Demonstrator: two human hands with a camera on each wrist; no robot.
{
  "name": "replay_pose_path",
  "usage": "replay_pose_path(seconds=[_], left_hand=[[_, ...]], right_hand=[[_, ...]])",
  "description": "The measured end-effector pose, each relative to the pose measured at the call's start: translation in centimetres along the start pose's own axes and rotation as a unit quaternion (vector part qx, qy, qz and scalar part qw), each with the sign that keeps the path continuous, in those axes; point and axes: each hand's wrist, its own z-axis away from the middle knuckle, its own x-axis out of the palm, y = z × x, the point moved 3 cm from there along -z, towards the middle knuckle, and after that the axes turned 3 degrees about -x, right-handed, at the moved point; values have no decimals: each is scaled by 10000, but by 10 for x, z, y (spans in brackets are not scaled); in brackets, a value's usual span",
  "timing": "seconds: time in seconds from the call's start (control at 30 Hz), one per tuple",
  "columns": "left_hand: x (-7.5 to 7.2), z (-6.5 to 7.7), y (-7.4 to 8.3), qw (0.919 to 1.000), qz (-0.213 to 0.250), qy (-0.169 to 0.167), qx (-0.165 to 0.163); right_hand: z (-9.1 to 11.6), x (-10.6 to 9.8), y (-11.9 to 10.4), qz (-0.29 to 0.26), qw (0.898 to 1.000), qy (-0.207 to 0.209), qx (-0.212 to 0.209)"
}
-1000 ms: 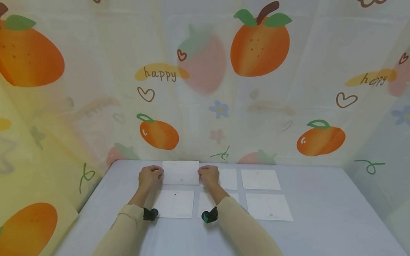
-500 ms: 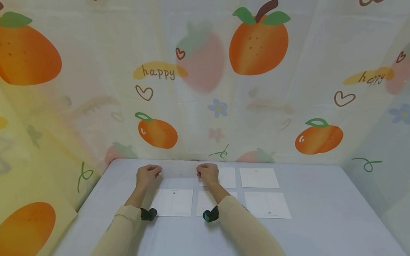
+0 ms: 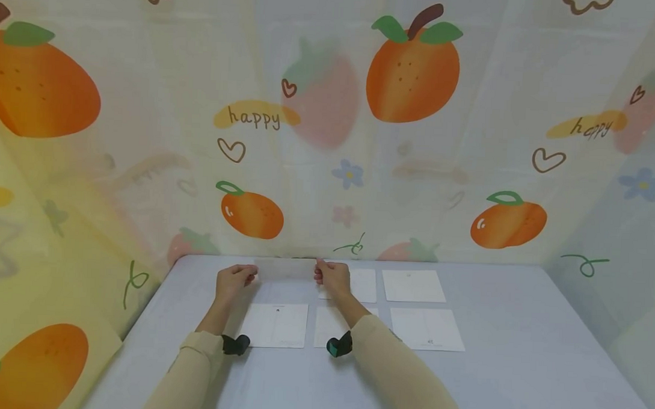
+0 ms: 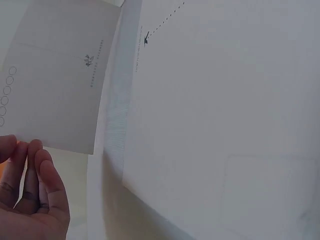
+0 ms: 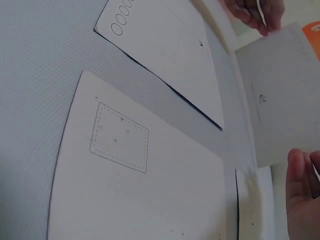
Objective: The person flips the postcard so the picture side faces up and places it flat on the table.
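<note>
Both hands hold up one white postcard (image 3: 285, 268) at the back of the table. My left hand (image 3: 235, 283) pinches its left edge between thumb and fingertips. At the opposite edge, my right hand (image 3: 334, 281) grips the card the same way. In the left wrist view the shaded face of this postcard (image 4: 55, 85) shows a column of circles, a small printed figure and a line of tiny text. It stands tilted, seen as a narrow strip from the head. A front-left postcard (image 3: 275, 326) lies flat below the left hand.
More postcards lie in rows: a back-middle one (image 3: 364, 286) partly behind the right hand, a back-right one (image 3: 414, 286), a front-right one (image 3: 428, 329), and a front-middle one (image 3: 328, 326) partly covered by the right forearm. A fruit-print curtain (image 3: 318, 168) hangs behind the table (image 3: 517, 355).
The held postcard has tipped, going from a bright, full face to a thin, greyer strip in the head view. Both hands stay at its edges, the right one turned slightly upward.
</note>
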Motion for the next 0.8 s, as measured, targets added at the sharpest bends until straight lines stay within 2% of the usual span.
replay_pose_path(seconds=[0.23, 0.5, 0.63, 0.8], left_hand=[[-2, 2, -2, 9988, 406, 66, -264], [-1, 2, -2, 9967, 650, 24, -496], [0, 2, -1, 9965, 554, -10, -626], [1, 2, -3, 9976, 96, -103, -674]], right_hand=[[-2, 1, 3, -317, 9995, -65, 46], [-5, -1, 6, -758, 9965, -101, 352], [-5, -4, 8, -821, 9959, -125, 360], [-4, -5, 10, -595, 9977, -174, 283]])
